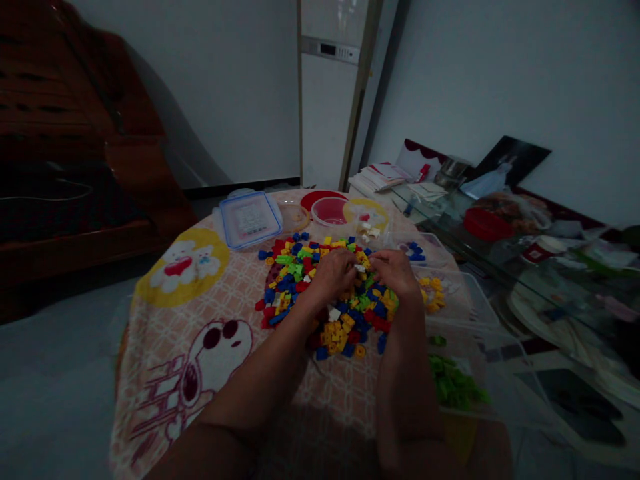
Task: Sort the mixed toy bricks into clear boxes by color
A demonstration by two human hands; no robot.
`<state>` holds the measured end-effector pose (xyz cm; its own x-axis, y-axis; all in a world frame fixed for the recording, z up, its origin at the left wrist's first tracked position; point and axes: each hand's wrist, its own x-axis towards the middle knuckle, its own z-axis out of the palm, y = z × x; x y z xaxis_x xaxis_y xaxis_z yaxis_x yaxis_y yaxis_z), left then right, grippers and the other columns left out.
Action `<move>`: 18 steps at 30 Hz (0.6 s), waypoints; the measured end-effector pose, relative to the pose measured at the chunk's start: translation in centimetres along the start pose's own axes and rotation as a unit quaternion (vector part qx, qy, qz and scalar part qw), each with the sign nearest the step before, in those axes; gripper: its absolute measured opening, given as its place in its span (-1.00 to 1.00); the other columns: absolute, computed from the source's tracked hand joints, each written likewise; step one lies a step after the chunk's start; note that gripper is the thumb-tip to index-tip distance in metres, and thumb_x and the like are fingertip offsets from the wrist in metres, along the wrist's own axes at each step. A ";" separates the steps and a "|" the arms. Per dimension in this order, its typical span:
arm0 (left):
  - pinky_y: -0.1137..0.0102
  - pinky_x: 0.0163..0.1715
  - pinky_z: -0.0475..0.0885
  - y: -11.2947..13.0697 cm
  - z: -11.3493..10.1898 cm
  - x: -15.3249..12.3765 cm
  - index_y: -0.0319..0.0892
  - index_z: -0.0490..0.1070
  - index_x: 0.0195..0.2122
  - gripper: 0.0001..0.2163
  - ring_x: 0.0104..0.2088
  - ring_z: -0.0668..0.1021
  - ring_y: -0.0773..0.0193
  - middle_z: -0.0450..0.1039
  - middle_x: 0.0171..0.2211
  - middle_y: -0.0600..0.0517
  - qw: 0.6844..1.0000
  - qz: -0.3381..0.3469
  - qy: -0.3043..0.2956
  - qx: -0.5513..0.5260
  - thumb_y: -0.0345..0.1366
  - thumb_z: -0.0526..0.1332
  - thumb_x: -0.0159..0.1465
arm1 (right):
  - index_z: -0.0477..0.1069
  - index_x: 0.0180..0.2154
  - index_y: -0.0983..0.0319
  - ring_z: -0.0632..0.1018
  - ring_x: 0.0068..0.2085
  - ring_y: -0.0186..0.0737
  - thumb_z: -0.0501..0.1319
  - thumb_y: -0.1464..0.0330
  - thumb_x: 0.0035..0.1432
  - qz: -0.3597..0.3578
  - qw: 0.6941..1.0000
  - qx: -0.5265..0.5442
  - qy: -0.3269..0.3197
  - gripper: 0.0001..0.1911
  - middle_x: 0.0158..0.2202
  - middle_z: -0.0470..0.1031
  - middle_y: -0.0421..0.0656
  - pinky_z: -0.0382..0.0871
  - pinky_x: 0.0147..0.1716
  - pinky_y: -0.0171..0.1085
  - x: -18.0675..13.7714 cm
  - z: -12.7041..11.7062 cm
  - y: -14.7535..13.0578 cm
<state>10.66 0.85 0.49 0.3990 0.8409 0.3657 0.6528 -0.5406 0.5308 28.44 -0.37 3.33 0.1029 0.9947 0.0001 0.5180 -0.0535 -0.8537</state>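
Observation:
A heap of small plastic building blocks (287,283) in red, yellow, blue, green and white covers the middle of the cloth-covered table (330,407). My left hand (334,273) is over the heap, its fingers curled down and closed at a small white building block (359,268). Just to the right, my right hand (397,270) reaches in from the heap's right side. Its thumb and forefinger point at the white block and look slightly apart; dim light blurs the fingertips.
Clear containers hold green blocks (455,383), yellow blocks (433,293), blue blocks (414,251) and white blocks (369,231) along the right and back. A blue-rimmed lid (251,219) and a pink tub (330,210) stand behind the heap. A cluttered glass table (450,230) adjoins at right.

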 end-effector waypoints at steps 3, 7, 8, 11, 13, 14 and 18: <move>0.23 0.09 0.50 -0.5 -0.7 0.0 -0.14 0.59 -0.22 -0.86 -0.04 0.63 0.12 0.64 -0.12 -0.07 0.999 -0.010 0.018 -0.039 -0.37 0.21 0.30 | 0.60 -0.29 0.27 0.58 -0.51 -0.26 0.26 0.37 0.12 0.001 0.998 0.065 -0.014 -0.84 -0.50 0.58 -0.21 0.38 -0.61 -0.40 -0.1 0.4 -0.3; 0.28 0.03 0.49 -0.6 -1.6 0.1 -0.15 0.59 -0.23 -0.85 -0.10 0.64 0.15 0.66 -0.16 -0.05 0.997 -0.016 0.019 -0.077 -0.32 0.20 0.33 | 0.60 -0.29 0.27 0.62 -0.47 -0.26 0.34 0.38 0.03 -0.005 0.989 0.144 -0.041 -0.85 -0.51 0.59 -0.21 0.46 -0.55 -0.40 -0.2 0.8 -0.7; 0.29 0.01 0.49 -0.6 -1.7 0.1 -0.15 0.59 -0.24 -0.84 -0.11 0.64 0.15 0.66 -0.17 -0.05 0.996 -0.017 0.019 -0.081 -0.30 0.20 0.34 | 0.59 -0.30 0.27 0.62 -0.48 -0.26 0.35 0.39 0.00 -0.004 0.986 0.158 -0.046 -0.85 -0.52 0.59 -0.22 0.47 -0.54 -0.39 -0.2 1.0 -0.8; 0.31 -0.01 0.48 -0.5 -2.1 0.1 -0.17 0.60 -0.24 -0.79 -0.13 0.63 0.16 0.65 -0.19 -0.05 0.996 -0.023 0.019 -0.082 -0.27 0.17 0.37 | 0.58 -0.34 0.26 0.62 -0.49 -0.26 0.39 0.36 -0.05 -0.006 0.981 0.187 -0.056 -0.84 -0.53 0.58 -0.21 0.50 -0.52 -0.37 -0.1 1.3 -1.1; 0.31 -0.02 0.47 -0.4 -2.3 0.1 -0.18 0.61 -0.23 -0.75 -0.15 0.63 0.16 0.65 -0.21 -0.06 0.996 -0.029 0.019 -0.080 -0.25 0.14 0.39 | 0.58 -0.35 0.25 0.62 -0.48 -0.25 0.42 0.31 -0.08 -0.012 0.978 0.200 -0.061 -0.80 -0.54 0.58 -0.21 0.52 -0.51 -0.35 -0.1 1.5 -1.2; 0.31 -0.03 0.47 -0.4 -2.4 0.0 -0.19 0.62 -0.24 -0.74 -0.16 0.63 0.17 0.65 -0.22 -0.06 0.996 -0.033 0.017 -0.078 -0.24 0.13 0.39 | 0.58 -0.35 0.25 0.62 -0.47 -0.24 0.43 0.29 -0.11 -0.016 0.976 0.207 -0.062 -0.77 -0.53 0.58 -0.21 0.53 -0.50 -0.34 -0.1 1.6 -1.2; 0.31 -0.05 0.48 -0.5 -2.7 0.0 -0.18 0.63 -0.21 -0.73 -0.17 0.63 0.15 0.66 -0.22 -0.07 0.996 -0.049 0.019 -0.066 -0.24 0.13 0.39 | 0.57 -0.36 0.24 0.61 -0.48 -0.24 0.43 0.26 -0.16 -0.027 0.969 0.244 -0.034 -0.74 -0.53 0.58 -0.22 0.54 -0.48 -0.32 0.0 1.7 -1.0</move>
<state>8.60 1.04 2.28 0.3118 0.8895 0.3340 0.5963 -0.4569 0.6601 26.43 -0.16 3.31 0.0219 0.9993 0.0315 0.0567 0.0302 -0.9979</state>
